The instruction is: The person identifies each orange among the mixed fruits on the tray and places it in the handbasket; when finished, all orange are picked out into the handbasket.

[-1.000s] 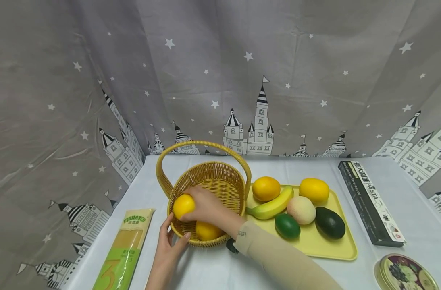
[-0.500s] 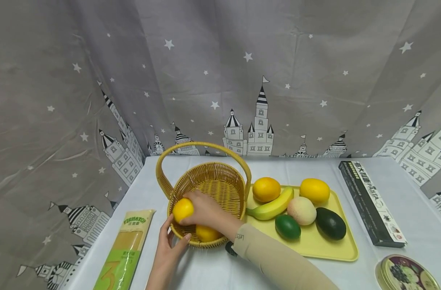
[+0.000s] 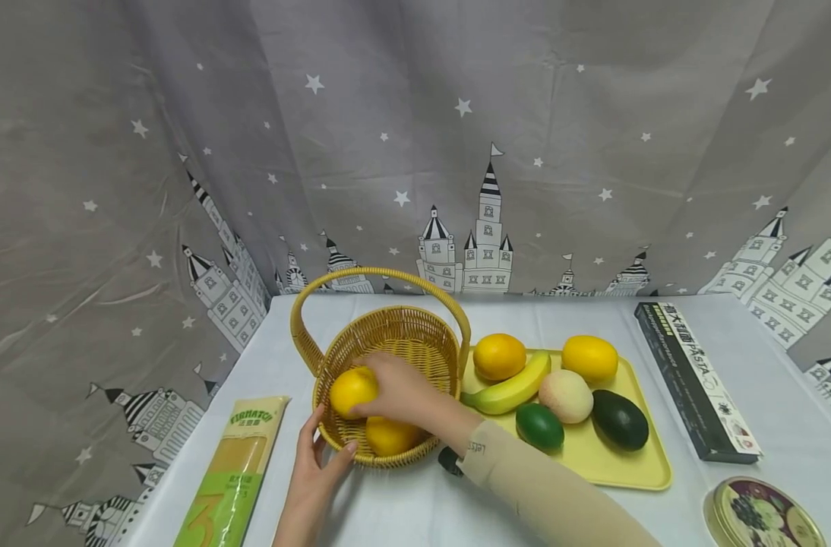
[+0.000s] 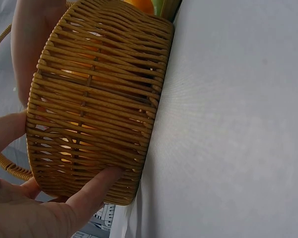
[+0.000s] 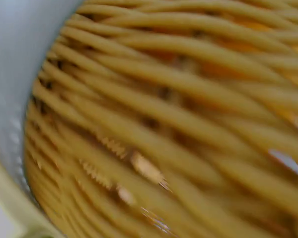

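Observation:
A round wicker basket (image 3: pixel 415 353) with a tall arched handle stands on the table in the head view. My right hand (image 3: pixel 405 391) reaches inside it and grips an orange (image 3: pixel 352 393) by the left wall. Beside that orange, nearer the front rim, lies another orange-yellow fruit (image 3: pixel 390 436), partly covered by my wrist. My left hand (image 3: pixel 317 471) holds the basket's front left edge, thumb and fingers spread along the rim. In the left wrist view one finger (image 4: pixel 97 191) lies against the woven outer wall. Blurred wicker (image 5: pixel 164 99) fills most of the right wrist view.
Right of the basket, a yellow tray (image 3: pixel 634 467) carries a banana (image 3: pixel 514 387), a peach (image 3: pixel 566 396), an avocado (image 3: pixel 619 420) and other fruit. Beyond are a black pasta box (image 3: pixel 696 380) and a round tin (image 3: pixel 764 513). A spaghetti pack (image 3: pixel 234 471) lies at left.
My right hand and its orange have shifted slightly right, and the orange sits a little further inside the rim. My left hand stays at the basket's edge.

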`<state>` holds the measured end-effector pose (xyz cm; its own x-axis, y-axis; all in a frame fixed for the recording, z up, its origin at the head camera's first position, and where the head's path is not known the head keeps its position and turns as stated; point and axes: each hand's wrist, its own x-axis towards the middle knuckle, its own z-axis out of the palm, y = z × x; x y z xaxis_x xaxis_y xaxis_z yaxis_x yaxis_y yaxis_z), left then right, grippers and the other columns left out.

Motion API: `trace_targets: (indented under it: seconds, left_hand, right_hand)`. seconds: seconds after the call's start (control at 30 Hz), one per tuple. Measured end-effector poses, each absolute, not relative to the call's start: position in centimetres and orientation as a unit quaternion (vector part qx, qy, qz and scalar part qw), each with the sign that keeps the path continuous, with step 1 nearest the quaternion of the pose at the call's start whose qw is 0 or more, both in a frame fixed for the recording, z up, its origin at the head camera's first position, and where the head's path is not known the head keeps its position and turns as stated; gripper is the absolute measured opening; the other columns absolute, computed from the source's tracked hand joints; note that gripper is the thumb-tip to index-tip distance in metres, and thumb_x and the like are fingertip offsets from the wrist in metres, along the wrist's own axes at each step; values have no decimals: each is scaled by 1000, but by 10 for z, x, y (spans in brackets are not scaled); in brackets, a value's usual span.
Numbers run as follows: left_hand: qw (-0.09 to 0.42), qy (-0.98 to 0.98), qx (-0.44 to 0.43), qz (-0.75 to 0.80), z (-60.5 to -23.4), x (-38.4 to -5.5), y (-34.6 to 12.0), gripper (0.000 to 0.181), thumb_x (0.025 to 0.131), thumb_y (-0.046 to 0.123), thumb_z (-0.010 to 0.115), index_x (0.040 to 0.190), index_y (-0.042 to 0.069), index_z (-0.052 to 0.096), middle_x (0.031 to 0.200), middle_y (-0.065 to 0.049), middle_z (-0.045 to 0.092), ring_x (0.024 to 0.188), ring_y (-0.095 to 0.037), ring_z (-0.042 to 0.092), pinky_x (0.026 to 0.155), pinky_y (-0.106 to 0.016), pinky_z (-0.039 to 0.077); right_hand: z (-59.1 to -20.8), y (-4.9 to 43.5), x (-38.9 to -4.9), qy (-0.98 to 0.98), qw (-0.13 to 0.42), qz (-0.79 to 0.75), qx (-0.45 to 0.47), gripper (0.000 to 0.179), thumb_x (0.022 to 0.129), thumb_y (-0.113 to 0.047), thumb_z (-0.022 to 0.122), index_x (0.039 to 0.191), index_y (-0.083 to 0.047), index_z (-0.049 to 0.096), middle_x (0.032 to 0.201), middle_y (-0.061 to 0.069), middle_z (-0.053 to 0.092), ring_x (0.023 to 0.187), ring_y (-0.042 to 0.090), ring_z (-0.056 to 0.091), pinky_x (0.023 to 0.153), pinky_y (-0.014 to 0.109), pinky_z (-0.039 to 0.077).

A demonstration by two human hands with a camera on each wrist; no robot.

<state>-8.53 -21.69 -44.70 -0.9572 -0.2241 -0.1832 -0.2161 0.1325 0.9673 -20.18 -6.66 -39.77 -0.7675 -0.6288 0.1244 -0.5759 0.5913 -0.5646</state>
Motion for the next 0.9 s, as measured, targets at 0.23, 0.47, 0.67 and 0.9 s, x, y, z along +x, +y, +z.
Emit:
trace_targets:
  seconds: [0.23, 0.47, 0.67, 0.9]
  left_hand:
    - [-12, -757, 156, -634, -447, -88, -215, 94, 89, 27, 70, 156, 21, 4, 160, -11, -9, 144, -41, 3, 113, -57, 19]
    - [-12, -760, 148, -632, -446, -90, -215, 96, 89, 32, 70, 156, 19, 3, 160, -11, -10, 144, -40, 3, 112, -54, 25]
    - [-15, -756, 154, -636, -446, -89, -216, 97, 89, 32, 70, 156, 20, 2, 160, -9, -11, 145, -39, 2, 110, -51, 30]
    - [-15, -754, 150, -640, -447, -88, -216, 97, 90, 30, 69, 156, 19, 0, 160, -9, -13, 145, -39, -1, 111, -51, 27]
  right_hand:
    - [-372, -33, -188, 883, 15, -327, -338, 72, 81, -45, 75, 141, -17, 49, 143, 1, 48, 132, 21, 43, 109, 40, 36]
    - [-348, 9, -171, 863, -23, -394, -315, 70, 81, -42, 77, 142, -23, 48, 146, -4, 44, 132, 17, 41, 105, 40, 41]
    - [-334, 50, -163, 846, -89, -437, -291, 72, 79, -34, 81, 142, -23, 48, 146, -7, 43, 125, 15, 48, 95, 32, 50]
    - [-327, 101, -167, 849, -161, -443, -239, 75, 77, -22, 83, 142, -17, 47, 147, 0, 41, 131, 22, 42, 95, 36, 51]
